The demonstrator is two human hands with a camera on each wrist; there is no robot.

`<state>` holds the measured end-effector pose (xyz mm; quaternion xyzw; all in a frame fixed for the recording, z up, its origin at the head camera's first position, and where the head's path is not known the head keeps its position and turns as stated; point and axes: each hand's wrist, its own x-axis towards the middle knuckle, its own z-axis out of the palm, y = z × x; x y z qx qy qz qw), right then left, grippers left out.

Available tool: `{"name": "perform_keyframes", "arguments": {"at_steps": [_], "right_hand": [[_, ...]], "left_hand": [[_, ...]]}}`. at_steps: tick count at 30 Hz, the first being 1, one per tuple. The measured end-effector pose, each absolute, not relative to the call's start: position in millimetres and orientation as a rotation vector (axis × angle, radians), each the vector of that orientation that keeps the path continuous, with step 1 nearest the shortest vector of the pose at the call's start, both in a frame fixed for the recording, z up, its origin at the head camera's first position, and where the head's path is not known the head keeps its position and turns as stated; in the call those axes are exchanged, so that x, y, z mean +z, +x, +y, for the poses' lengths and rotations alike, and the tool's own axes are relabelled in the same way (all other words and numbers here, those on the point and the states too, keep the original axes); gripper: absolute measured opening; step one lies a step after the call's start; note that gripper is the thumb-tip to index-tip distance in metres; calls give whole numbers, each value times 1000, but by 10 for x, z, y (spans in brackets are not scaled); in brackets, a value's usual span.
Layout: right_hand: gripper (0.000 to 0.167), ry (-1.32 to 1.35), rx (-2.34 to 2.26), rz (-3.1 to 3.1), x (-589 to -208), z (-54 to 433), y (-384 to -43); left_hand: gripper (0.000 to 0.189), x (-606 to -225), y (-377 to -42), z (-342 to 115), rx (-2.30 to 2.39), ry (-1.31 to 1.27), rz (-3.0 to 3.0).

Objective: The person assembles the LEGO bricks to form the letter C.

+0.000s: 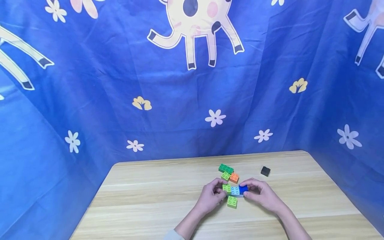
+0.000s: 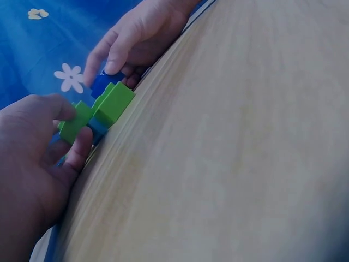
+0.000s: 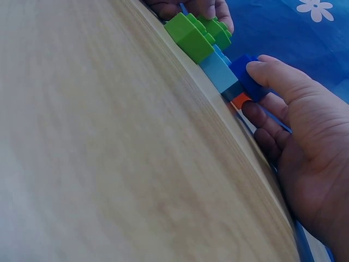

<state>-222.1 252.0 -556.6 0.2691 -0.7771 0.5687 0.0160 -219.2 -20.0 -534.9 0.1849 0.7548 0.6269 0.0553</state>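
Note:
My left hand (image 1: pixel 210 197) pinches a lime green brick (image 1: pixel 226 188) between thumb and fingers. This brick sits at the left end of a light blue brick (image 3: pixel 218 72), whose studs show in the middle. At the right end, my right hand (image 1: pixel 264 195) grips a dark blue brick (image 3: pixel 248 76), thumb on one side and fingertips below and behind. In the right wrist view the dark blue brick looks slightly tilted over the light blue one. A second lime green brick (image 1: pixel 232 202) lies just in front of the joined bricks, nearest my body.
Behind the hands lie an orange brick (image 1: pixel 234 178), a small lime green brick (image 1: pixel 225 175) and a longer dark green brick (image 1: pixel 226 168), close together. Farther right is a black brick (image 1: pixel 265 171). The wooden table (image 1: pixel 144 200) meets a blue patterned cloth (image 1: pixel 174 133) at its back and sides.

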Motion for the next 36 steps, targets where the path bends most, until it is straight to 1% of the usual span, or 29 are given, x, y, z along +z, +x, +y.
{"name": "perform_keyframes", "arguments": {"at_steps": [5,14,20,22,24,29,32,36], "right_hand": [[31,854,1756,-2414,-5577,2523,-2217],[32,880,1749,-2405,-5526,2521,-2229],[40,824,1725,-2403,-5557,2530,-2227],[41,743,1723,-2398,-5567,2529,-2231],[38,601,1726,-2380,-5569,2528,-2235],[22,162,1625,-2206,-5542,2572,-2278],[15,-36,1471,-2093,-5533,2637,-2324],[19,-167,1297,-2071,-5552,2749,-2356]], "left_hand": [[42,-5358,-2189,-208,1874,583,2300],[40,-5341,-2211,-208,1838,557,2326],[38,-5349,-2210,-219,1851,551,2304],[38,-5350,-2207,-224,1855,550,2300],[39,-5350,-2205,-229,1855,550,2297],[38,-5347,-2207,-248,1837,570,2329],[38,-5346,-2214,-251,1830,577,2343],[39,-5359,-2223,-231,1839,582,2345]]}}
